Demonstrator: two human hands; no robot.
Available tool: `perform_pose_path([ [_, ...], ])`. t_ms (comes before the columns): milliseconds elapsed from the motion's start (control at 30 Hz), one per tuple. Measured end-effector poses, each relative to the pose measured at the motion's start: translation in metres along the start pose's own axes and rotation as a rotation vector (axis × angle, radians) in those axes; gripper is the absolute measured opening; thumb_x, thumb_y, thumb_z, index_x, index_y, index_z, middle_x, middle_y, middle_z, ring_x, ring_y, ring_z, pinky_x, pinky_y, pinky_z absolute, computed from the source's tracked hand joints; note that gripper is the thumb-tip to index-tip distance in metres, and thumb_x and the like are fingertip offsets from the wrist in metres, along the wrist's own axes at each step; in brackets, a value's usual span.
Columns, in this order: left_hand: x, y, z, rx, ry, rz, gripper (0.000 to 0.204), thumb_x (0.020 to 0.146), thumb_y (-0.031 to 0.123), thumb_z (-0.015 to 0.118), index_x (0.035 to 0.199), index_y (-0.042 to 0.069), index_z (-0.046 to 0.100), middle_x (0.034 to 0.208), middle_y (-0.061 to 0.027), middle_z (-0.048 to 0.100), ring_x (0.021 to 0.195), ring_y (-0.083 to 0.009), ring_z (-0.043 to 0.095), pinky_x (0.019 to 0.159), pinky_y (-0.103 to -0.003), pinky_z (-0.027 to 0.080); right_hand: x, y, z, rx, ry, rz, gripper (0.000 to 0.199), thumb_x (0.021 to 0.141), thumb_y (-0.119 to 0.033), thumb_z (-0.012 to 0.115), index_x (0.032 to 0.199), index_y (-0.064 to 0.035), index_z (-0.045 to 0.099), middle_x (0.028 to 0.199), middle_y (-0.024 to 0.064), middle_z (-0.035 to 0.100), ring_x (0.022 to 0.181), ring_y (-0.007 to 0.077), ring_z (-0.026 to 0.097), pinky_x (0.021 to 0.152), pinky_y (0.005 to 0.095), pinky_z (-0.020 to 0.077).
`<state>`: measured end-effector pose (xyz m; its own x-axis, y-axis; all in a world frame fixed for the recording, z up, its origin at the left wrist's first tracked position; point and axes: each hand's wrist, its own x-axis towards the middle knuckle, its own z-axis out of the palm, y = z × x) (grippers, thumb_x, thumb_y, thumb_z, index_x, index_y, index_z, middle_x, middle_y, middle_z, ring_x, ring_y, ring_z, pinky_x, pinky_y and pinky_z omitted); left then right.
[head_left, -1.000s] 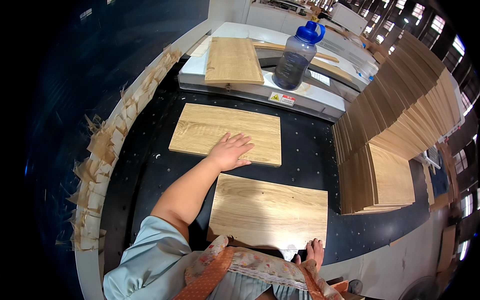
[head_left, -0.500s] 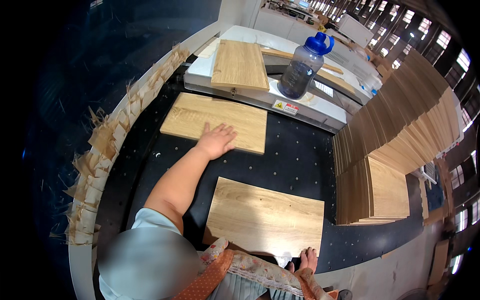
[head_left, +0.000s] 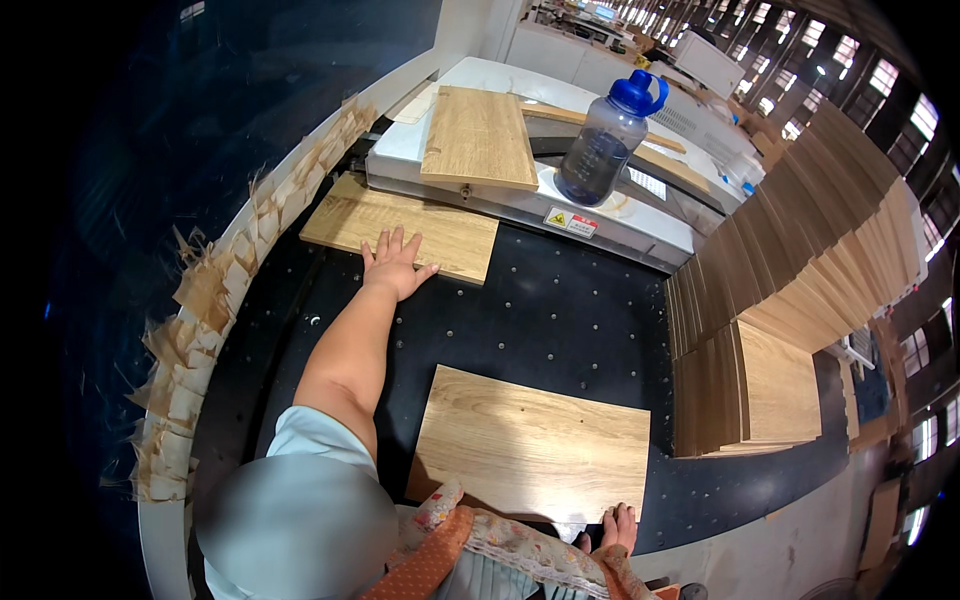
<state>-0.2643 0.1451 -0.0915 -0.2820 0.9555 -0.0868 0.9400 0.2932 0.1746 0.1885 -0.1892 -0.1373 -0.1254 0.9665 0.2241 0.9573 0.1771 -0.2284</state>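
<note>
Leftmost, beyond the near board, the far board lies on the black surface. The left hand rests on the far board's near edge, fingers fanned across the top and thumb out to the right, its bare arm reaching nearly straight. The near board lies flat; at its near right corner the right hand sets its fingers side by side over the edge, though I cannot tell whether it pinches the wood. Right of the near board stands a tall stack of boards.

Black studded tabletop beneath a far board, a near board and a tall board stack.
</note>
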Motion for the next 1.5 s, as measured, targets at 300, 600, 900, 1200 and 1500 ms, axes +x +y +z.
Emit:
perform_pose_path([
  [300,-0.001,-0.002,0.008,-0.028,0.033,-0.003,0.074,0.084,0.065,0.042,0.145,0.025,0.025,0.153,-0.0065,0.012,0.142,-0.0263,0.005,0.111,-0.054,-0.003,0.000,0.001,0.000,-0.006,-0.011,-0.001,0.067,0.063,-0.022,0.073,0.122,0.0002,0.048,0.135,0.0262,0.037,0.127,0.0458,0.032,0.101,0.0523,0.0279],
  [600,-0.002,0.003,0.003,-0.036,0.019,0.003,0.075,0.083,0.064,0.044,0.145,0.026,0.025,0.153,-0.0064,0.012,0.142,-0.0279,0.005,0.111,-0.054,-0.001,-0.001,-0.017,-0.012,0.058,0.072,0.050,0.056,0.068,-0.019,0.070,0.118,-0.0024,0.052,0.132,0.0247,0.042,0.126,0.0430,0.035,0.103,0.0525,0.0280],
  [900,-0.079,0.091,-0.020,0.121,-0.050,0.394,0.069,0.085,0.050,0.052,0.139,0.012,0.035,0.150,-0.0117,0.022,0.140,-0.0282,0.016,0.106,-0.064,0.013,0.011,-0.030,-0.033,0.176,0.096,0.064,0.046,0.075,-0.019,0.066,0.118,-0.0089,0.055,0.133,0.0133,0.046,0.128,0.0318,0.038,0.103,0.0509,0.0311],
  [1200,-0.186,0.123,0.038,0.000,-0.121,0.747,0.063,0.087,0.048,0.049,0.137,0.012,0.040,0.147,-0.0081,0.032,0.138,-0.0229,0.023,0.111,-0.049,0.016,0.059,0.016,-0.079,0.254,0.535,0.000,0.041,0.072,-0.015,0.069,0.110,-0.0042,0.058,0.115,0.0161,0.057,0.111,0.0352,0.052,0.093,0.0412,0.0430],
  [1500,-0.186,0.112,0.039,-0.173,-0.056,0.765,0.051,0.085,0.042,0.056,0.127,0.012,0.053,0.139,-0.0083,0.043,0.134,-0.0236,0.033,0.110,-0.044,0.021,0.168,0.095,-0.132,0.145,0.723,0.479,0.074,0.068,-0.028,0.075,0.127,0.0003,0.041,0.131,0.0228,0.042,0.126,0.0374,0.035,0.105,0.0426,0.0299],
])
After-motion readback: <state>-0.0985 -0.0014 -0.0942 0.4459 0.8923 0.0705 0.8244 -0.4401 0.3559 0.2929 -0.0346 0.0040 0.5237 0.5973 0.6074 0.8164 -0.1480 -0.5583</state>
